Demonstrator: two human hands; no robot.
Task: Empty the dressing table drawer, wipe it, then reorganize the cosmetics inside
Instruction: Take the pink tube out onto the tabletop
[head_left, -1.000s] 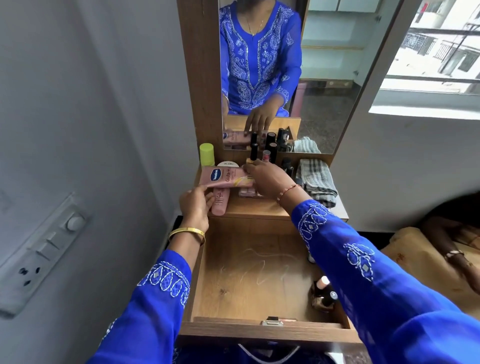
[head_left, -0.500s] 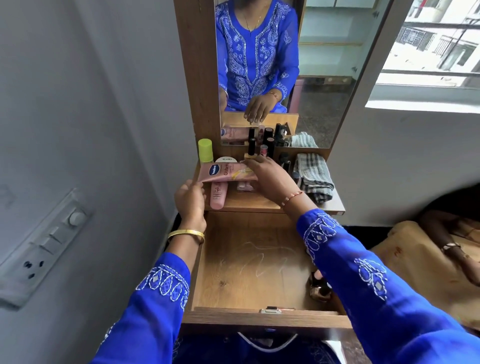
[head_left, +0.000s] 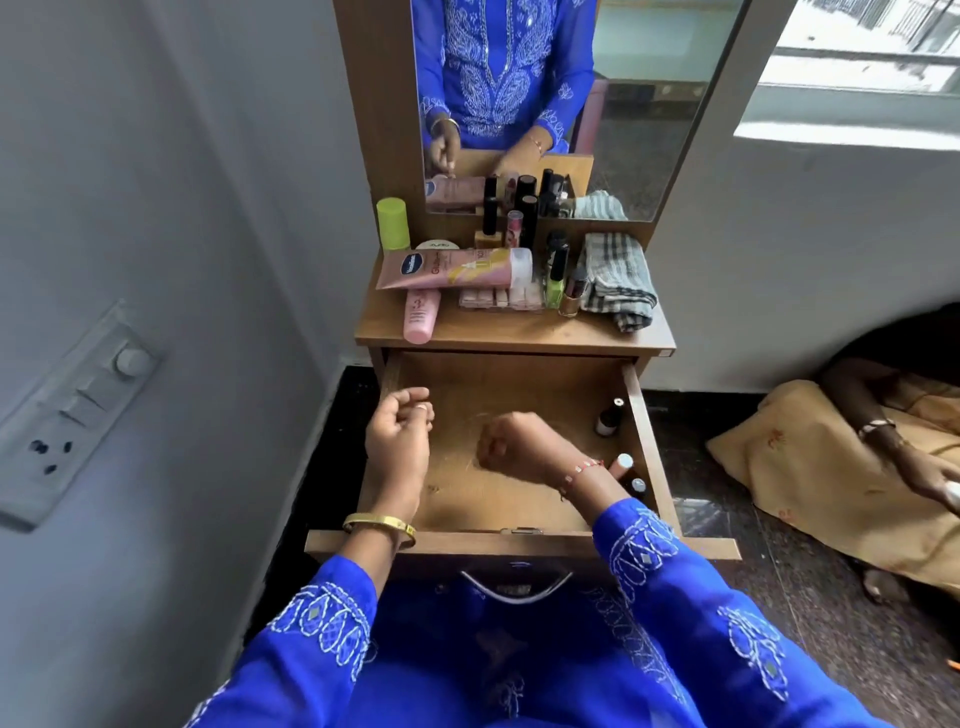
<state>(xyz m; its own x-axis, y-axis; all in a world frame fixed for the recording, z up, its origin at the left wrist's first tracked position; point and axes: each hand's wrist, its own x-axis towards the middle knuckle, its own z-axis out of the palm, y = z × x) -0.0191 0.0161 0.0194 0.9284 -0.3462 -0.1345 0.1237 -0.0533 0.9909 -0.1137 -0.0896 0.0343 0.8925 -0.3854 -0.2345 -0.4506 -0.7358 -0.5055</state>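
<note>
The right hand (head_left: 511, 441) is blurred, so I cannot tell if its grip holds something. The right sleeve (head_left: 675, 587) hides part of the small bottles (head_left: 626, 470) at the right wall of the drawer (head_left: 647, 441). The mirror (head_left: 623, 78) is cut by the top edge. Labels on the pink tube (head_left: 452, 267) are too small to read.

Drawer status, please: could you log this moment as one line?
drawer: open, small bottles at right side | left hand: empty | right hand: empty | tube: on top
</note>
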